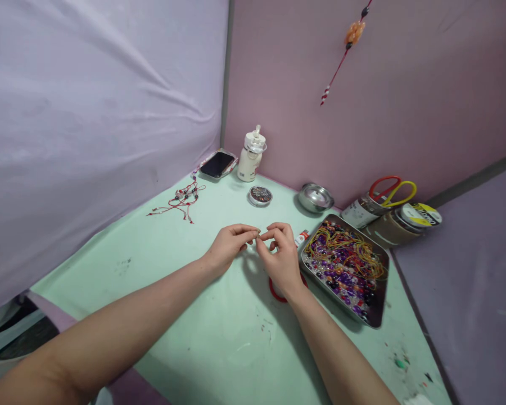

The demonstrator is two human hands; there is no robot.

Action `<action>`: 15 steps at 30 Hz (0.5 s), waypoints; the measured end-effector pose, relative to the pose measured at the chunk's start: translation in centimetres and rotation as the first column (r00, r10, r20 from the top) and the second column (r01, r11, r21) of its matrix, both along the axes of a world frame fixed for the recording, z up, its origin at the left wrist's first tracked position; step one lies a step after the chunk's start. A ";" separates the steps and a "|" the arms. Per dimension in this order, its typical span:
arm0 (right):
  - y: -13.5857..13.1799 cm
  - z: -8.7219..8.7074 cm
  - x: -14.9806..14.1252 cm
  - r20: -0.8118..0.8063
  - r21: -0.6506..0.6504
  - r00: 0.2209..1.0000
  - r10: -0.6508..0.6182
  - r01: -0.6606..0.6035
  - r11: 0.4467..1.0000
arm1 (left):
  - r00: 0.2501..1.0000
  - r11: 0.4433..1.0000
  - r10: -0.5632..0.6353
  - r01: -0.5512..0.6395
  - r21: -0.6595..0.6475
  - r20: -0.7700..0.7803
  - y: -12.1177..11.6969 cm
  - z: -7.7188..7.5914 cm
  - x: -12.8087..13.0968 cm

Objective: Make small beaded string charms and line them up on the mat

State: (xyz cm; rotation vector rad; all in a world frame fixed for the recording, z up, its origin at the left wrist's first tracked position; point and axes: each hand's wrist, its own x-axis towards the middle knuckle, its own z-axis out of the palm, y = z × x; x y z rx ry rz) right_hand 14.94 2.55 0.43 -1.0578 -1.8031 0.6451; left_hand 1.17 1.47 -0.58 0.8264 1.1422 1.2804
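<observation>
Above the middle of the pale green table (pixel 202 332), my left hand (pixel 230 244) and my right hand (pixel 280 256) meet at the fingertips. Both hands are closed in a pinch around something too small to make out. Partly hidden beneath my right hand and wrist is a red-handled tool (pixel 277 290), lying on the table. Just right of that hand stands a metal tray (pixel 377 318) full of purple, black, orange and clear beads (pixel 341 275), with yellow and red cords (pixel 354 247) on top.
Behind my hands are a round container of dark beads (pixel 260 196), a metal bowl (pixel 316 199), a white bottle (pixel 249 160) and a phone (pixel 217 165). Knotted red cord strings (pixel 185 197) lie left. Scissors (pixel 392 191) stand in a can beside a thread spool (pixel 420 215). A beaded cord (pixel 337 70) hangs above.
</observation>
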 end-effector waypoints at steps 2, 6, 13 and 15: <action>0.1 0.5 0.1 -0.049 -0.101 0.999 0.016 -0.020 0.995 | 0.999 1.000 0.002 -0.001 0.021 -0.042 0.0 0.0 0.0; 0.6 0.7 0.4 -0.085 -0.262 0.996 0.035 -0.056 0.963 | 0.990 0.997 0.026 -0.016 0.075 -0.135 0.0 0.3 0.1; 1.2 0.1 0.6 -0.269 -0.480 0.963 0.031 -0.162 0.862 | 0.975 0.994 0.052 -0.030 0.101 -0.217 -0.1 0.9 0.1; 1.3 -0.1 0.5 -0.322 -0.509 0.947 0.021 -0.192 0.839 | 0.974 0.994 0.043 -0.019 0.109 -0.221 -0.1 0.9 0.1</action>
